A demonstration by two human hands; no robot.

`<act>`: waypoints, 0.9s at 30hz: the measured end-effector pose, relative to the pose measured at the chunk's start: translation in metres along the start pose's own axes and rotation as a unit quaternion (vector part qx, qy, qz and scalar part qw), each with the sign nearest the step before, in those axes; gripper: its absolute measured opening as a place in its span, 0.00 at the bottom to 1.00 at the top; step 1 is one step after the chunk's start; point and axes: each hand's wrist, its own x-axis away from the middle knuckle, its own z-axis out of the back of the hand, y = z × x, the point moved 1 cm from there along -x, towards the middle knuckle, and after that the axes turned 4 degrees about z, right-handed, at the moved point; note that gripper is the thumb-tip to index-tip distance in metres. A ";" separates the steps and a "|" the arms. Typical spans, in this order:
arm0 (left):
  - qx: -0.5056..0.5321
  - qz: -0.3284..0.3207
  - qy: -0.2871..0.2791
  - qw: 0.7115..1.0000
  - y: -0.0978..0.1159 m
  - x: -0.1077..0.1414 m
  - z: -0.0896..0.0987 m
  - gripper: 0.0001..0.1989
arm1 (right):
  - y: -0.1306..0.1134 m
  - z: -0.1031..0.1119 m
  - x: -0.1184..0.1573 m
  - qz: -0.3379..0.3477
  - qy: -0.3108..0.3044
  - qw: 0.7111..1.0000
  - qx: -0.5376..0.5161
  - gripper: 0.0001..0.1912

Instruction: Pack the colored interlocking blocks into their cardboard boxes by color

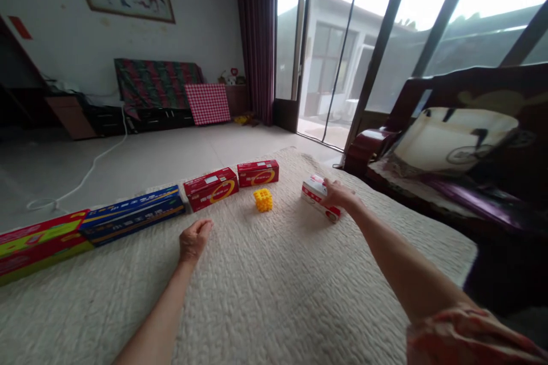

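Observation:
My right hand [341, 194] reaches forward and grips a white and red box [319, 197], its fingers spread over the top and far edge. The box sits on a cream quilted cover [257, 291]. Closer to me on the left, my left hand [194, 241] rests on the cover in a loose fist; nothing shows in it. Between the hands and farther out stands a small yellow openwork cube [263, 199]. Beyond my left hand are a larger red box [211, 189] and a smaller red box [258, 173], end to end.
The row continues left with a long blue box [135, 215] and a red and yellow-green box [43, 242]. A dark wooden sofa [432, 88] holding a pale cushion [460, 140] stands at the right. A white cable [92, 165] crosses the tiled floor. Glass doors [325, 57] are beyond.

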 end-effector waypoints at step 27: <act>-0.077 -0.146 -0.087 0.982 0.052 0.162 0.087 0.26 | -0.181 -0.052 0.203 0.504 0.042 0.839 -0.200 0.26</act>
